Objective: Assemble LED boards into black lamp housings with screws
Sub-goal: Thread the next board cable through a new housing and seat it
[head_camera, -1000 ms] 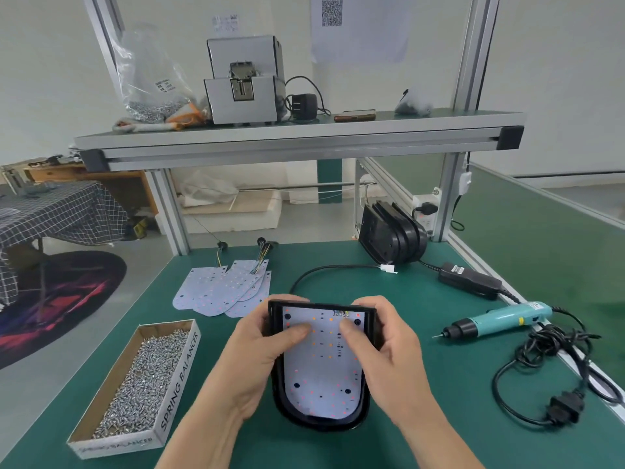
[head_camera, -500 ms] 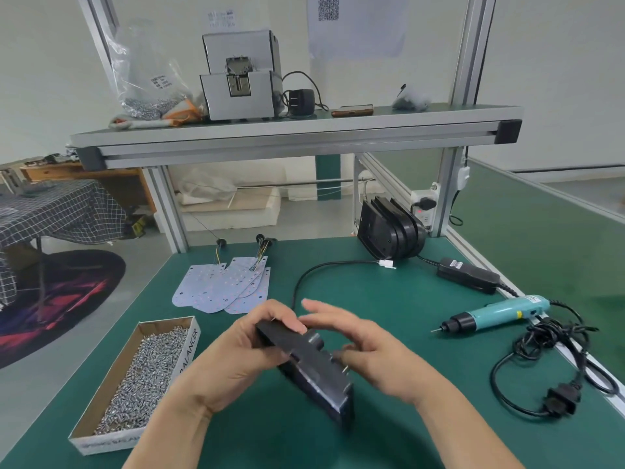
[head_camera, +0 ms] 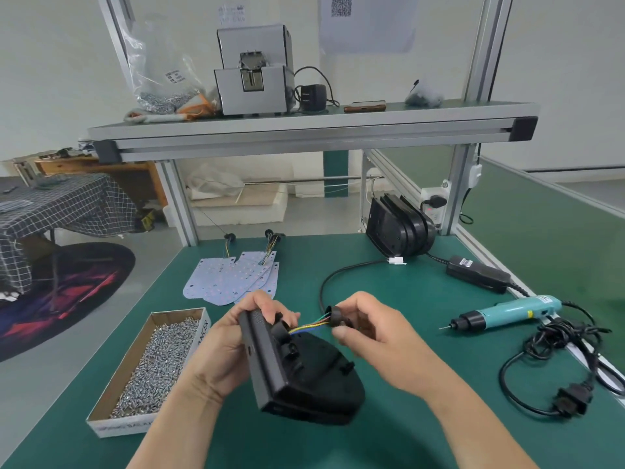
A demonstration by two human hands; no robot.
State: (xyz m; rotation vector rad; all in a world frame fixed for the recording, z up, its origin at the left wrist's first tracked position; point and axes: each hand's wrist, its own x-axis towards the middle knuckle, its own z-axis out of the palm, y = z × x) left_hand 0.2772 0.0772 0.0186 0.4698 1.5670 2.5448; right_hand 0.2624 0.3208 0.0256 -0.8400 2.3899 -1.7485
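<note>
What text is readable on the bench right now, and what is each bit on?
"ANCER": side of the screw box, the rest behind the left hand.
QR code, no words: sheet on the wall.
Too blurred: bag label, adapter label, screwdriver sticker, wall note.

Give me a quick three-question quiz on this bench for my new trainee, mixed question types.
1. True or false: the electric screwdriver lies on the table, untouched.
2. The right hand pinches: A a screw, B the black grommet on the coloured wires, C an LED board.
3. Fill in: the left hand holds the black lamp ____.
Key: 1 true; 2 B; 3 housing.
</note>
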